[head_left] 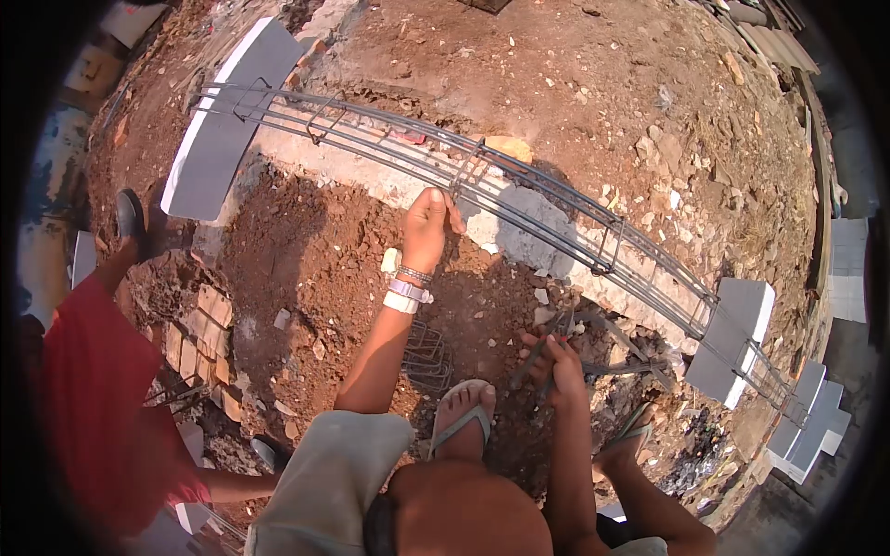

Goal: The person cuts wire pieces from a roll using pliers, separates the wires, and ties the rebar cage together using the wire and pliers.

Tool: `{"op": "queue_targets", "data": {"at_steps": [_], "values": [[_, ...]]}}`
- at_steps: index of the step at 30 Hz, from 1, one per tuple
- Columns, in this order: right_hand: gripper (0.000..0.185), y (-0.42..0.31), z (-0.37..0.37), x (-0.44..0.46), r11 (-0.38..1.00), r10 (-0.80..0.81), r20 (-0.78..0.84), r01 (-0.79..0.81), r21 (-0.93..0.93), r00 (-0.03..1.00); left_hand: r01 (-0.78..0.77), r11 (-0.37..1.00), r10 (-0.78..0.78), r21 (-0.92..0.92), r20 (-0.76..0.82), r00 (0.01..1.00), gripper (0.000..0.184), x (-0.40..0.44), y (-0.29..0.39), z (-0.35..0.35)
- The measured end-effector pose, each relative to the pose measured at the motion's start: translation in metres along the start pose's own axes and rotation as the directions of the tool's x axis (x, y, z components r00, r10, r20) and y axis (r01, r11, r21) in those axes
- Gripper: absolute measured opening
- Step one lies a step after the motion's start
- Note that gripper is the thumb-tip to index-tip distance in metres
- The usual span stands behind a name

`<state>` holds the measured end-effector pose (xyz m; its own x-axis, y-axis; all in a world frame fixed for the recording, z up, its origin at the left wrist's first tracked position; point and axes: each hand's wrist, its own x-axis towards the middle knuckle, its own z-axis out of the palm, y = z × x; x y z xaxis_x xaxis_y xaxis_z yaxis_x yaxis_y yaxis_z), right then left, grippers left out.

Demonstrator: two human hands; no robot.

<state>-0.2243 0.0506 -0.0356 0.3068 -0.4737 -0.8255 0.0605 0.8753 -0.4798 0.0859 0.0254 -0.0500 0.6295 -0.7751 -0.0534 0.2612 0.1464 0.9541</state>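
A long rebar cage [547, 222] of straight bars and square stirrups spans the view, resting on light grey blocks at both ends. My left hand [428, 224] is closed in a pinch at the cage's near bars, right by a stirrup [468, 167]. Whatever is between those fingertips is too small to make out. Lower and to the right, my right hand [559, 368] is wrapped around dark metal pincers [545, 372], held apart from the cage. Just beyond that hand lies a bundle of dark strips or wire [630, 352] on the soil.
A grey block [222, 139] supports the cage's left end, another block [728, 338] its right. Bent stirrups [428, 357] lie between my feet. Bricks [199, 338] are piled at left, near a person in red [97, 389]. Rough soil and rubble [593, 83] cover the ground.
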Motion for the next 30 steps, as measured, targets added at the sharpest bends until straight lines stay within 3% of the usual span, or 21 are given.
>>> {"op": "queue_targets", "data": {"at_steps": [2, 6, 7, 10, 15, 17, 19, 20, 21, 23, 26, 29, 30], "values": [[0.032, 0.005, -0.005, 0.0, 0.999, 0.031, -0.015, -0.031, -0.017, 0.999, -0.039, 0.999, 0.038, -0.005, -0.139, 0.99, 0.041, -0.008, 0.001, 0.019], [0.033, 0.008, -0.003, 0.002, 0.996, 0.083, -0.033, -0.084, -0.015, 0.996, 0.042, 0.998, -0.056, -0.055, -0.277, 0.959, 0.041, -0.034, 0.006, 0.044], [0.033, 0.011, -0.003, 0.003, 0.997, 0.082, -0.035, -0.082, -0.009, 0.996, -0.016, 0.991, -0.023, -0.134, -0.285, 0.958, 0.041, -0.035, 0.004, 0.049], [0.029, 0.017, -0.001, 0.005, 0.996, 0.082, -0.02, -0.081, 0.045, 0.996, 0.101, 0.923, -0.224, -0.372, -0.304, 0.926, 0.04, -0.041, 0.016, 0.075], [0.026, 0.016, 0.001, 0.001, 0.996, 0.086, 0.029, -0.087, 0.023, 0.996, 0.067, 0.925, -0.219, -0.374, -0.38, 0.899, 0.037, -0.04, 0.023, 0.083], [0.028, 0.01, 0.007, -0.008, 0.995, 0.082, 0.059, -0.078, -0.055, 0.995, 0.019, 0.988, -0.072, -0.155, -0.341, 0.937, 0.038, -0.04, 0.015, 0.064], [0.029, 0.0, 0.013, -0.017, 0.874, 0.046, 0.045, -0.018, -0.485, 0.998, -0.053, 0.989, 0.089, 0.14, -0.263, 0.961, 0.039, -0.038, 0.015, 0.038], [0.029, -0.003, 0.016, -0.021, 0.744, 0.03, 0.043, 0.006, -0.668, 0.999, -0.095, 0.944, 0.165, 0.316, -0.202, 0.965, 0.041, -0.036, 0.017, 0.024], [0.033, -0.006, 0.022, -0.024, 0.62, -0.081, 0.097, 0.127, -0.774, 0.992, -0.119, 0.904, 0.192, 0.411, -0.14, 0.971, 0.042, -0.032, 0.018, 0.01], [0.04, -0.01, 0.039, -0.03, 0.293, -0.266, 0.251, 0.326, -0.899, 0.931, -0.128, 0.846, 0.166, 0.517, -0.028, 0.986, 0.041, -0.029, 0.026, -0.012], [0.043, -0.029, 0.086, -0.038, 0.776, -0.125, 0.373, 0.325, -0.54, 0.919, -0.092, 0.832, 0.071, 0.548, 0.06, 0.996, 0.041, -0.029, 0.042, -0.017], [0.047, -0.036, 0.122, -0.026, 0.885, -0.102, 0.409, 0.27, -0.379, 0.907, -0.074, 0.823, 0.042, 0.563, 0.07, 0.997, 0.041, -0.029, 0.046, -0.017], [0.049, -0.04, 0.132, -0.02, 0.854, -0.078, 0.421, 0.279, -0.439, 0.904, -0.078, 0.818, 0.047, 0.57, 0.069, 0.996, 0.042, -0.029, 0.047, -0.017]]}}
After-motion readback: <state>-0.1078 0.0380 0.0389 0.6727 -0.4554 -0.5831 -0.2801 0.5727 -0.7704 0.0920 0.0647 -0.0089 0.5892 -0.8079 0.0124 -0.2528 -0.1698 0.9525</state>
